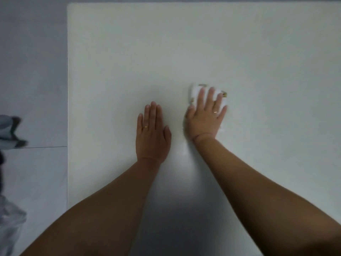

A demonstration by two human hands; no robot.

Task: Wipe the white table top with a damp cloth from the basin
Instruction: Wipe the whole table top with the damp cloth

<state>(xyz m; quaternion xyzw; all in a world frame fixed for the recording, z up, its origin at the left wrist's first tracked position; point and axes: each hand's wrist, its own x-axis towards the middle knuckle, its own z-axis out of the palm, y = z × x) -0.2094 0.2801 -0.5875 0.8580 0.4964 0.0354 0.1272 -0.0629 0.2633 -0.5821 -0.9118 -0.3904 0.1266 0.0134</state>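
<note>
Cloth, head view: the white cloth (pixel 194 91) with small brown marks lay on the table top (pixel 184 43), near its middle, under the fingers of the right hand (pixel 206 115). Only its far edge and bits between the fingers showed.
Right hand: it lay flat on the cloth, fingers straight and spread wide, pressing down and not curled round it. It looked a little blurred. 1 thin ring (pixel 215 112) sat on a finger.
Left hand: the left hand (pixel 152 133) lay flat on the bare table, fingers straight and close together, holding nothing. It was just beside the right hand and a bit nearer the person.
Which way the cloth lay: in front of the right palm, on the side away from the person. Its long side seemed to run from left to right, but most of it was hidden, so that is a guess.
Nearer hand: the right one, as it touched the cloth. The left hand did not touch it.
Table space: lots of bare white top lay beyond the hands and to both sides. A shiny patch showed between the 2 arms. Wet or not, I cannot tell.
Next move, my guess: slide the cloth away or sideways with the right hand while the left one leans on the table.
Floor: grey floor (pixel 33 71) lay past the table's left edge, with a blurred grey thing (pixel 13 132) on it.
Basin: not in view.
</note>
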